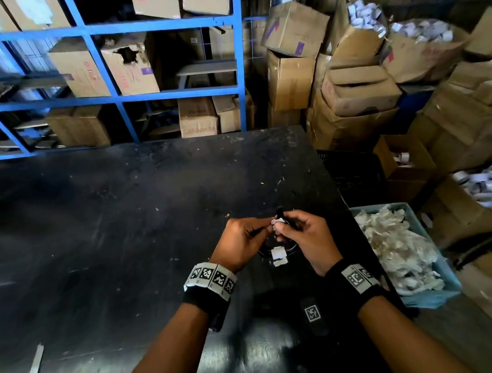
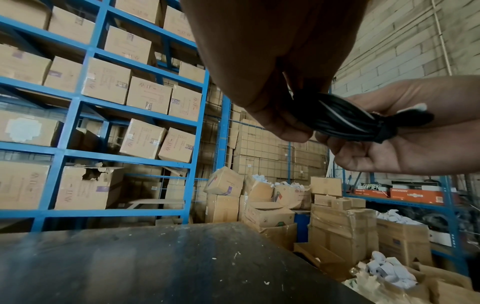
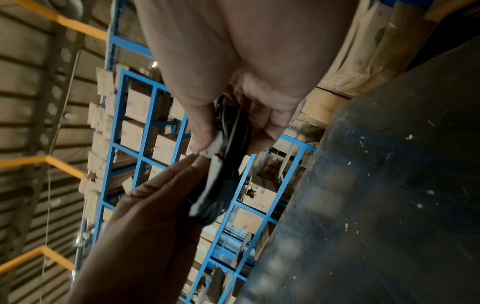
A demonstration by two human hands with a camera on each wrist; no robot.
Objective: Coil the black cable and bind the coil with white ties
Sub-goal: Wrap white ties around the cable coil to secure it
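"ADH" on a carton (image 2: 179, 147)

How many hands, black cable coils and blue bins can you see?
Hands: 2, the left hand and the right hand
Black cable coil: 1, held between both hands
Blue bin: 1, right of the table
Total: 4

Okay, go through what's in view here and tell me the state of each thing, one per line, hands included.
black cable: coiled, held above the table by both hands.
near white tie: wrapped round the coil.
far white tie: at the coil's far end, between the fingertips, apparently not finished.
left hand: pinching the coil.
right hand: gripping the coil.
blue bin: open, filled with whitish pieces.
table: dark, scuffed.
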